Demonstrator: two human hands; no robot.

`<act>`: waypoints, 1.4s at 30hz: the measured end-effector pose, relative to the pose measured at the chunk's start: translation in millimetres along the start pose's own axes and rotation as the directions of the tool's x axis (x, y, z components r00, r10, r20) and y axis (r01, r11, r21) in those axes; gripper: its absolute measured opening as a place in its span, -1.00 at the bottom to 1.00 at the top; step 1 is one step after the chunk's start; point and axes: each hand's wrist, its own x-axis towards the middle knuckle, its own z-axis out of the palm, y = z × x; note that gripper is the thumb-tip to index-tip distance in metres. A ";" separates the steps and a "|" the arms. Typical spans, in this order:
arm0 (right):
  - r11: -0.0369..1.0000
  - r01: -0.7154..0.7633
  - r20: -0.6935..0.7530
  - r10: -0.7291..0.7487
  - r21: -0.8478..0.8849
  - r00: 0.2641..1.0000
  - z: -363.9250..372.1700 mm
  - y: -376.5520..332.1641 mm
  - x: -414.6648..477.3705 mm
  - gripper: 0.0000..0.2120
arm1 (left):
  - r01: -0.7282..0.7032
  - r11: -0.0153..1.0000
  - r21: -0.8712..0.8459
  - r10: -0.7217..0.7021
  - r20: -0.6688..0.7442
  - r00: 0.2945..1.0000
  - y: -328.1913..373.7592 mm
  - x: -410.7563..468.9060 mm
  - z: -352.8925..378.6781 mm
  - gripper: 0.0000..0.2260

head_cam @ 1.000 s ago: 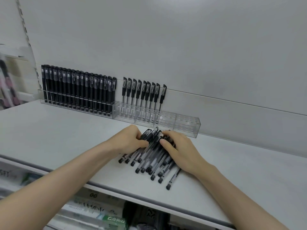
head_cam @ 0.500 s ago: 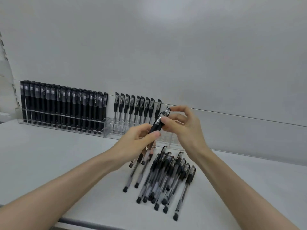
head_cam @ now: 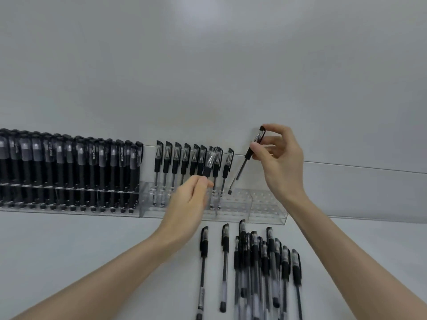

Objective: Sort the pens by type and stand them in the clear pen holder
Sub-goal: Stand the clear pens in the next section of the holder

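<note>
A long clear pen holder [head_cam: 265,209] stands against the back wall. Its left part is full of thick black pens [head_cam: 69,172]; several slim clear-capped pens [head_cam: 184,165] stand in the middle. My right hand [head_cam: 279,162] pinches a slim pen [head_cam: 245,162] by its cap, tilted, its tip just above the holder's free holes. My left hand [head_cam: 189,204] grips another slim pen [head_cam: 209,166] low on its barrel, held upright in front of the standing slim pens. A pile of slim pens [head_cam: 261,269] lies on the shelf below.
The white shelf [head_cam: 80,245] runs to the wall behind. Two single pens [head_cam: 203,269] lie apart, left of the pile. The right end of the holder has unfilled holes.
Both hands have left the pile and separated, each with a pen. The right hand rose to the right over the holder; the left moved up to the standing slim pens.
</note>
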 end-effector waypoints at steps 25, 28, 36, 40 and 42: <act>0.992 0.120 0.099 -0.115 -0.043 0.988 11.0 25.7 1.0 -0.65 | -0.035 0.998 -0.047 0.035 -0.017 0.999 -12.0 -6.1 5.0 -0.78; 0.988 0.124 0.148 -0.109 -0.095 0.983 10.5 30.4 -2.3 -0.68 | -0.027 0.999 -0.046 0.026 -0.012 1.000 -12.8 -5.8 4.7 -0.79; 0.980 0.110 0.274 -0.061 -0.168 0.960 5.0 34.0 1.2 -0.71 | -0.026 0.999 -0.038 0.026 -0.008 1.000 -11.3 -5.8 5.2 -0.79; 0.972 0.104 0.281 -0.041 -0.213 0.959 3.0 35.0 -0.9 -0.70 | -0.010 0.999 -0.033 0.010 -0.012 1.000 -10.1 -5.9 5.0 -0.79; 0.959 0.134 0.298 -0.055 -0.250 0.953 0.4 31.2 -0.2 -0.71 | -0.001 0.999 -0.040 0.001 -0.005 1.000 -8.5 -6.4 5.5 -0.78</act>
